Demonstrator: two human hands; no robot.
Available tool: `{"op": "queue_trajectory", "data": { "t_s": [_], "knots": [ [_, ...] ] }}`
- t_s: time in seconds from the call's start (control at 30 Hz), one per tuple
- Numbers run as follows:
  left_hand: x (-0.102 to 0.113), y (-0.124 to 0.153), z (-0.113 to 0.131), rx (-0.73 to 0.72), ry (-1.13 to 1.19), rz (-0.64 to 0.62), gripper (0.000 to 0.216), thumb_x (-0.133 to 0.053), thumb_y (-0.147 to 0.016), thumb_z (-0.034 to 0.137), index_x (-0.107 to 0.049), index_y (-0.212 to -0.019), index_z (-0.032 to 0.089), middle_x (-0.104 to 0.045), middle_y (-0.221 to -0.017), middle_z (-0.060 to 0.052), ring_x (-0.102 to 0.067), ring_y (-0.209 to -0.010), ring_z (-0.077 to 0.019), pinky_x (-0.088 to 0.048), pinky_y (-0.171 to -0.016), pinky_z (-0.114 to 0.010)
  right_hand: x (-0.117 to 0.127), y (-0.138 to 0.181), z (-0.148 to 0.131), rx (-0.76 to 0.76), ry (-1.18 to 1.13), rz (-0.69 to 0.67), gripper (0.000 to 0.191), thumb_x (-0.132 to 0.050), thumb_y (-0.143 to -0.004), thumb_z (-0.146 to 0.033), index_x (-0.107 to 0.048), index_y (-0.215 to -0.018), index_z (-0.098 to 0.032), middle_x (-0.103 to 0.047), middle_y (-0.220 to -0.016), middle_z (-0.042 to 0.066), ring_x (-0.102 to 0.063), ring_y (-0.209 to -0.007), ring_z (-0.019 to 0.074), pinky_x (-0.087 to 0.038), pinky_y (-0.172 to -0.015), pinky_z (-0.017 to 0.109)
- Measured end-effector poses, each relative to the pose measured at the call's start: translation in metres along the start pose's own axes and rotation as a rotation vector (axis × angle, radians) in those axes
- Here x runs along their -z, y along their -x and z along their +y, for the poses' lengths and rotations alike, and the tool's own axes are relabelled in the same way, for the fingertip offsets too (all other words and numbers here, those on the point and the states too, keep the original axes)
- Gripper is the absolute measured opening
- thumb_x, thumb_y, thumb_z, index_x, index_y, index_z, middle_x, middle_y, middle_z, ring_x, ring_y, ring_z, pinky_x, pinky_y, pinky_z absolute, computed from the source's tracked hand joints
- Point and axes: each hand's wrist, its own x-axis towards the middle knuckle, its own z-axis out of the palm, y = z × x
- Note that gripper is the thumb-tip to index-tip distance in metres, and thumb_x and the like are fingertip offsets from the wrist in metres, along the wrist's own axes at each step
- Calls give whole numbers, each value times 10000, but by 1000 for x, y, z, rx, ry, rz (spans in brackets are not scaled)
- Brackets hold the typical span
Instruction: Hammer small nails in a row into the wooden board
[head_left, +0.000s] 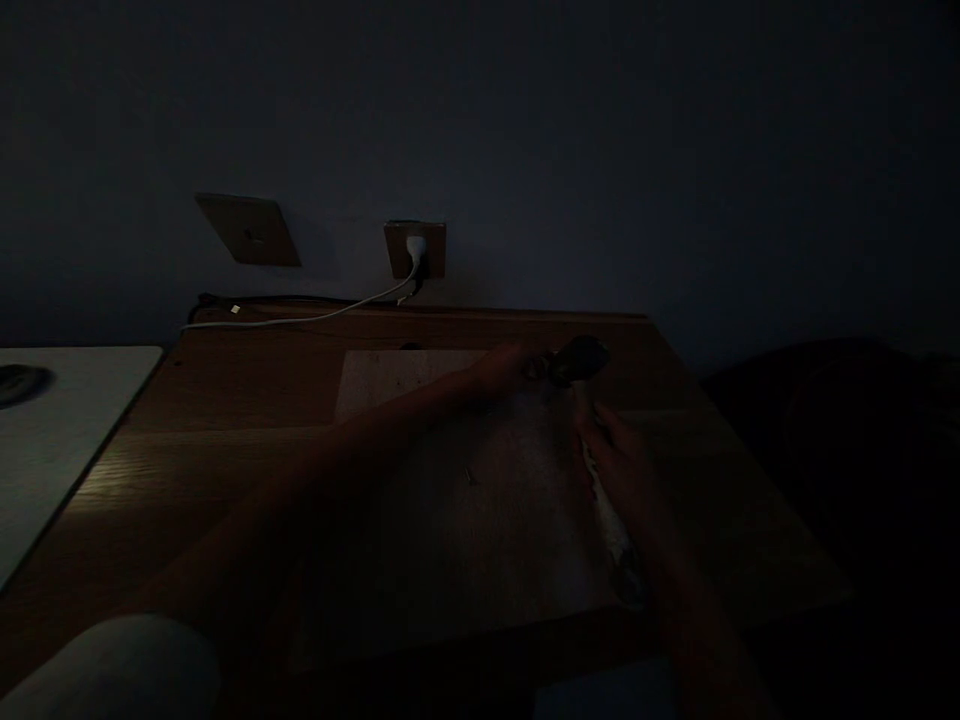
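On the worktop (225, 380) we record a board (517, 530), a nail-like piece (469, 476) on its middle. The left hand (499, 370) is at the board's far edge; we cannot tell its grip. At the board's right side, the right hand (616, 448) grips a hammer (609, 515).

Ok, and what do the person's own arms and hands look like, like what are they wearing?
The left hand and right hand look ungloved, and both forearms look bare. A pale, rounded piece of cloth, apparently a sleeve, shows by the left arm; no right sleeve is visible. It's too dark to make out any markings or jewellery.
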Motion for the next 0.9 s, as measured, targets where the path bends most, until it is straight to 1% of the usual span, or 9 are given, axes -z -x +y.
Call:
{"op": "queue_trajectory", "data": {
  "t_s": [0.13, 0.27, 0.37, 0.47, 0.57, 0.67, 0.77, 0.9],
  "knots": [
    [0, 0, 0, 6, -17, -2, 480, -744, -820, 162, -695, -1297, 158, -792, -1082, -70, -750, -963, -192, -551, -890, -269, 0, -1, 2, 1, 4, 22, 495, -678, -797, -734, -557, -917, -270, -470, -480, -115, -375, -320, 102, -285, -331, 256],
    [1, 0, 0, 32, 9, -3, 486, -766, -819, 156, -681, -1298, 151, -800, -1073, -65, -757, -956, -192, -554, -897, -277, 0, -2, 3, 10, 55, 0, 456, -648, -814, -712, -542, -854, -270, -452, -440, -108, -393, -323, 107, -297, -338, 250],
    [2, 1, 2, 32, 34, 5, 494, -762, -826, 139, -670, -1310, 162, -803, -1090, -54, -761, -972, -183, -553, -904, -268, -1, -1, 4, -14, 50, -3, 463, -656, -784, -709, -519, -839, -270, -478, -477, -104, -396, -329, 101, -301, -324, 244],
    [2, 2, 4, 29, 17, 5, 507, -772, -823, 143, -664, -1319, 136, -793, -1145, -82, -754, -1036, -202, -545, -927, -269, -2, 0, 5, -16, 51, -12, 475, -655, -781, -720, -524, -846, -268, -480, -488, -102, -403, -336, 104, -329, -320, 246],
    [3, 2, 4, 26, -9, 15, 486, -782, -805, 146, -684, -1281, 132, -777, -1189, -98, -740, -1091, -225, -538, -953, -280, -2, 1, 5, -25, 45, -11, 485, -679, -775, -717, -537, -872, -263, -490, -492, -102, -406, -336, 108, -333, -316, 248],
    [2, 1, 3, 27, -10, 12, 427, -775, -811, 155, -706, -1232, 141, -787, -1132, -84, -751, -1029, -215, -547, -926, -275, -3, 1, 5, -47, 31, 17, 500, -707, -755, -709, -536, -896, -261, -506, -512, -103, -404, -332, 106, -325, -310, 246],
    [1, 1, 1, 29, -4, 12, 422, -748, -830, 142, -704, -1249, 158, -797, -1101, -67, -759, -981, -200, -556, -909, -271, -3, 1, 4, -58, 34, 3, 511, -704, -750, -721, -523, -887, -264, -485, -496, -109, -389, -320, 104, -319, -309, 246],
    [0, 1, 0, 36, -12, 11, 417, -745, -834, 145, -710, -1249, 154, -795, -1151, -79, -757, -1029, -212, -553, -928, -282, -2, 2, 7, -39, 47, -4, 539, -684, -765, -753, -551, -914, -252, -488, -514, -100, -387, -330, 104, -309, -315, 248]
  ]
}}
